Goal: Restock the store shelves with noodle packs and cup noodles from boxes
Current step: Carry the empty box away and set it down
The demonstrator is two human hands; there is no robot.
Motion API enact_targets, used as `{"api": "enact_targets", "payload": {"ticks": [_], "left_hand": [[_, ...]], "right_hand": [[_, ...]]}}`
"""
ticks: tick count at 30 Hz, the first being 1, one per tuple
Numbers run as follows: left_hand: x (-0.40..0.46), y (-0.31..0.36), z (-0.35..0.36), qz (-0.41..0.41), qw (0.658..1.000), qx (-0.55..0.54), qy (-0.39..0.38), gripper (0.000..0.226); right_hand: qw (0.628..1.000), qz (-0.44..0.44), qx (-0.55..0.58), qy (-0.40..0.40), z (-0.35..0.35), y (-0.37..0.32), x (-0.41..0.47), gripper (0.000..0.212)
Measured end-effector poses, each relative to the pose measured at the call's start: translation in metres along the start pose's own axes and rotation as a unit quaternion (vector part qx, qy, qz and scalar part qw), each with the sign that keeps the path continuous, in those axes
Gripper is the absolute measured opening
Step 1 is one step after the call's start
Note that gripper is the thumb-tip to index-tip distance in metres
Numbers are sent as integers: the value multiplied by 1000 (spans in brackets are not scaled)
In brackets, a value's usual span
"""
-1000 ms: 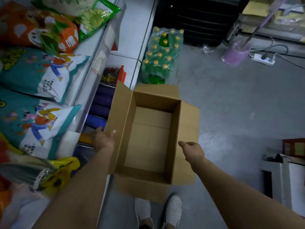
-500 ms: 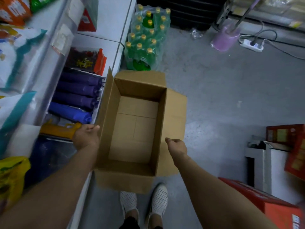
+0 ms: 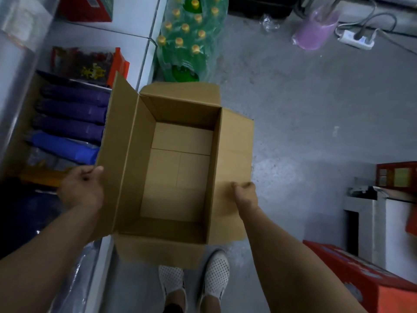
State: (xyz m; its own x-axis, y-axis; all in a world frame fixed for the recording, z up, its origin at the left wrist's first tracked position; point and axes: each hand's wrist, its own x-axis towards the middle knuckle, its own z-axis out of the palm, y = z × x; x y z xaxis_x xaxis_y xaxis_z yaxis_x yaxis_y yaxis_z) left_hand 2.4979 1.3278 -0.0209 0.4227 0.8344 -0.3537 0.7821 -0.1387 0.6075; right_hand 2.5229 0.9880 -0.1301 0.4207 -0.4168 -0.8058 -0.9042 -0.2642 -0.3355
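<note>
An open cardboard box (image 3: 178, 168), with nothing inside and all four flaps spread, is held above the grey floor (image 3: 316, 132), over a pair of white perforated shoes (image 3: 194, 281). The upright left flap is gripped by the left hand (image 3: 82, 190), fingers curled round its edge near the box's near-left corner. The outward-folded right flap is pinched by the right hand (image 3: 244, 192) at its near part. Purple and blue packs (image 3: 67, 123) are stacked on the low shelf (image 3: 144, 41) just left of the box. A shrink-wrapped pack of green bottles (image 3: 187, 37) stands on the floor beyond the far flap. Red cartons (image 3: 370, 281) lie toward the floor's near right.
</note>
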Motion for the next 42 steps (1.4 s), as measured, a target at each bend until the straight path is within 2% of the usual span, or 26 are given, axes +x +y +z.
{"api": "enact_targets", "payload": {"ticks": [3, 6, 10, 14, 16, 20, 26, 28, 34, 42], "left_hand": [[-3, 4, -1, -2, 1000, 0, 7, 20], [-7, 7, -1, -8, 1000, -19, -3, 19], [-19, 7, 4, -18, 999, -31, -30, 18], [-30, 0, 9, -34, 997, -42, -56, 24], [-33, 2, 2, -62, 996, -44, -47, 26], [-38, 9, -9, -118, 990, -70, -41, 30], [-64, 10, -25, -135, 983, -54, -115, 29], [-79, 18, -36, -154, 978, -78, -116, 29], [-132, 63, -91, -166, 973, -90, -131, 25], [-192, 166, -156, -151, 979, -70, -121, 31]], "right_hand": [[1000, 3, 4, 9, -2, 1, 4, 76], [997, -5, -49, 67, -14, -2, -3, 85], [990, -55, -19, 132, -31, 0, -24, 80], [988, -81, 36, 126, -41, -1, -49, 46], [988, -79, 71, 114, -44, -6, -64, 38], [990, -71, 86, 89, -40, -18, -82, 35], [990, -54, 70, 112, -74, -36, -116, 33], [991, -63, 51, 107, -96, -41, -139, 35], [992, -70, 38, 101, -159, -53, -205, 40], [987, -101, 35, 122, -242, -95, -294, 40]]}}
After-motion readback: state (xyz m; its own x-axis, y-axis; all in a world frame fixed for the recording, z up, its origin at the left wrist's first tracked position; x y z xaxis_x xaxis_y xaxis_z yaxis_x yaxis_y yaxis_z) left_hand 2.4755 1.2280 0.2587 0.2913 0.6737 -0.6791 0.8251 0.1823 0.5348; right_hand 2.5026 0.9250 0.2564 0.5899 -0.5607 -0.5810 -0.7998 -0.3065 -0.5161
